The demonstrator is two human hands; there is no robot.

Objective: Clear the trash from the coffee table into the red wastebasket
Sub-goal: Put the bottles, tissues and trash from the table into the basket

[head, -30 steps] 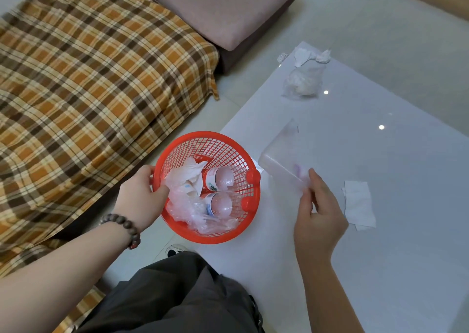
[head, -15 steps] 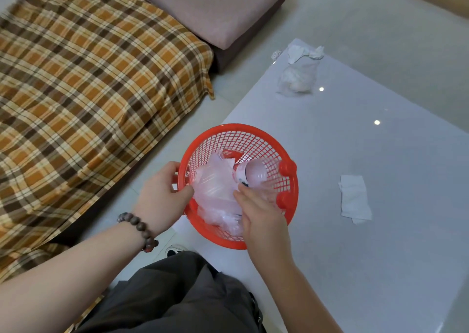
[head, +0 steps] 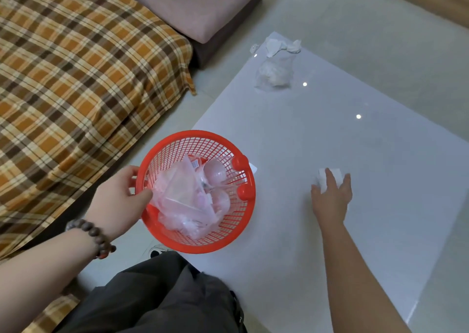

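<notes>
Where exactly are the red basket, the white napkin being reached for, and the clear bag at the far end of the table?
red basket (head: 162,152): head view, on its upper left rim.
white napkin (head: 322,180): head view, on the part showing left of the fingers.
clear bag (head: 273,74): head view, on its bulging middle.

Both forearms are bare, with no sleeves showing. The left hand (head: 119,200) has a bracelet (head: 94,236) of round dark brown beads at its wrist (one reddish bead at about 5 o'clock on the loop). The right hand (head: 332,198) wears nothing. Dark grey trousers (head: 157,297) cover the lap.
</notes>
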